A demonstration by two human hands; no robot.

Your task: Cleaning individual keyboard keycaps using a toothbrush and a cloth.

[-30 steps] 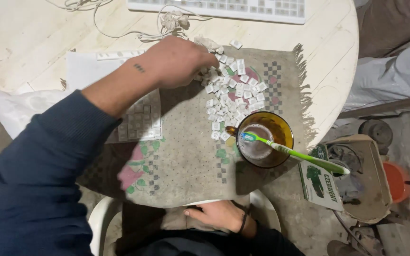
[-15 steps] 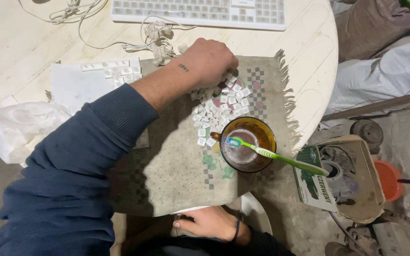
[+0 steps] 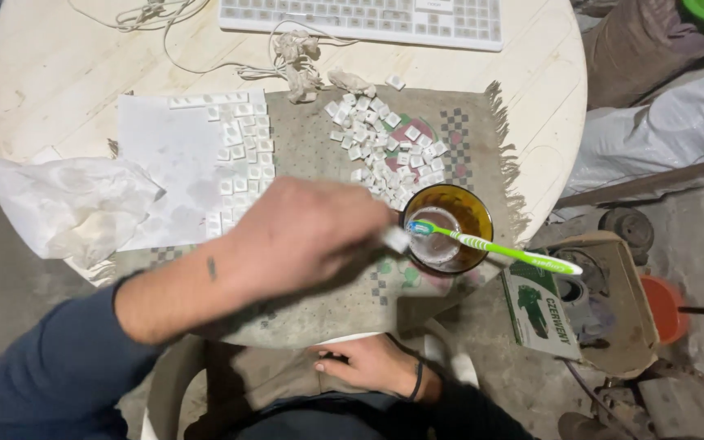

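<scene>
My left hand hovers over the patterned mat, pinching a small white keycap right at the rim of an amber glass bowl that holds some liquid. A green toothbrush lies across the bowl, its bristles inside. Loose white keycaps lie in a pile just beyond the bowl. More keycaps sit in rows on a white paper sheet. My right hand rests in my lap below the table edge, holding nothing, fingers loosely curled.
A white keyboard without several caps lies at the far edge of the round white table, with cables and crumpled tissue near it. A white bag sits left. A cardboard box and orange bucket stand on the floor, right.
My left hand has drawn back from the keycap pile towards me and now holds one keycap beside the bowl. The right hand has stayed in my lap.
</scene>
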